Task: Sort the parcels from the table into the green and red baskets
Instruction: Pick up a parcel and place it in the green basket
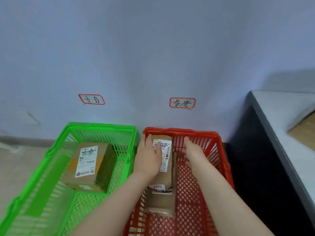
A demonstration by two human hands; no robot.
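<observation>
Two baskets stand on the floor against the wall, a green basket (102, 129) on the left and a red basket (219, 150) on the right. Inside the green one lies a brown cardboard parcel (88, 167) with a white label. My left hand (149, 159) grips a narrow brown parcel (166, 160) with a white label, inside the red basket at its far left. My right hand (192, 150) hovers just right of that parcel with fingers spread, holding nothing. A second brown parcel (160, 204) lies below it on the red basket's floor.
A table (276, 113) with a light top and dark side stands at the right, with a brown parcel (303, 132) on it at the frame edge. Two red-bordered paper labels (91, 99) (182, 103) hang on the wall above the baskets.
</observation>
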